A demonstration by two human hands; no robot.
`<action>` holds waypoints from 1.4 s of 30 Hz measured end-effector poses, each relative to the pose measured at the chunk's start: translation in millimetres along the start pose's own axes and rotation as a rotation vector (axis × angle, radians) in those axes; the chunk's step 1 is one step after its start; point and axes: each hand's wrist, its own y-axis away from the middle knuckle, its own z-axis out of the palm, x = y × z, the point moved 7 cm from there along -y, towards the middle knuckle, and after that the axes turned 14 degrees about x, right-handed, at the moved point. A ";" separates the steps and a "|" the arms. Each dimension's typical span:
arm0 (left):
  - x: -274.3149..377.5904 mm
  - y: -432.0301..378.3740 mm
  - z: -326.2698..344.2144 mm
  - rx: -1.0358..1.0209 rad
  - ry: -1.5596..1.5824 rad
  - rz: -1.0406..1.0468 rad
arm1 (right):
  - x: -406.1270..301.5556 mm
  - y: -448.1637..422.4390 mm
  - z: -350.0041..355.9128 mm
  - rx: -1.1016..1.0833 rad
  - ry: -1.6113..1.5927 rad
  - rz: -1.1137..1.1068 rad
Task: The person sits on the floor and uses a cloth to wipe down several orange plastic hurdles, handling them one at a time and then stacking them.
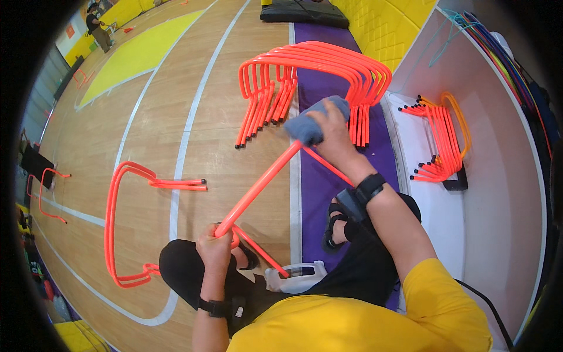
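Note:
My left hand (214,246) grips one corner of an orange training hurdle (264,185) and holds it up before my knees. At the hurdle's other corner, my right hand (332,132) presses a folded blue-grey cloth (310,121) around the tube. One hurdle leg slants down toward a translucent plastic container (299,277) between my feet; whether it touches cannot be made out. Just beyond the cloth stands a nested row of orange hurdles (316,57), partly on wood floor, partly on a purple strip. Two more hurdles (112,224) lie together on the floor to my left.
To the right, a white shelf unit (497,145) holds several orange hurdles (444,141) and coloured hoops (497,53). A black mat (303,15) lies by the yellow padded wall (387,26). Far left, a person (100,28) holds a long-handled tool; single hurdles (48,193) stand around.

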 end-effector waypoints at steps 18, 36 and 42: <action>18.3 7.0 10.3 0.009 -0.087 0.146 | -140.4 59.7 11.0 -0.212 -0.287 -0.280; 6.7 20.0 54.7 -0.290 0.099 0.117 | -54.7 41.4 31.3 -0.536 -0.077 -0.064; -38.6 15.5 63.5 -0.389 0.249 0.140 | -36.5 30.3 12.3 -0.422 -0.069 -0.024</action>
